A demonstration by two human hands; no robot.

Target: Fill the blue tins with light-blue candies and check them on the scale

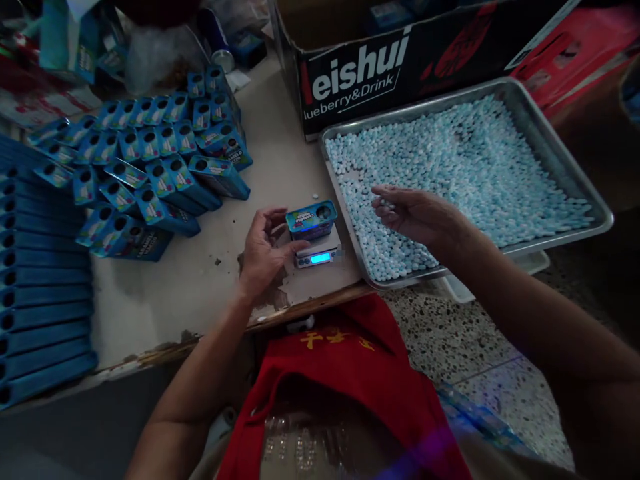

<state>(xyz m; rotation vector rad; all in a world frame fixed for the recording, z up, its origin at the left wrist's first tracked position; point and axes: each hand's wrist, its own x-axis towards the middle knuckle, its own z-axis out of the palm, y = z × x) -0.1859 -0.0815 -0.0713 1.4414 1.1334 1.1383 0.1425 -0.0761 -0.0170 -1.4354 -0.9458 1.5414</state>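
Note:
A small blue candy box (313, 219), its top showing a dark round opening, rests on a digital scale (320, 257) with a lit blue display. My left hand (267, 250) curves round the left end of this box, thumb low at the front and fingers behind. Over the left part of a metal tray (563, 148) full of pale blue and white candies (450, 167), my right hand (415, 213) is closed. A few pale candies show between its bent fingers; how many is hidden. One loose candy (315, 196) lies behind the box.
Several blue boxes with round openings (147, 143) stand grouped at the left, beside a long row of blue boxes (47, 267). A black carton (360, 83) stands behind the tray. A can (220, 50) is at the back. The table's worn front edge (300, 310) is close to the red apron (340, 360).

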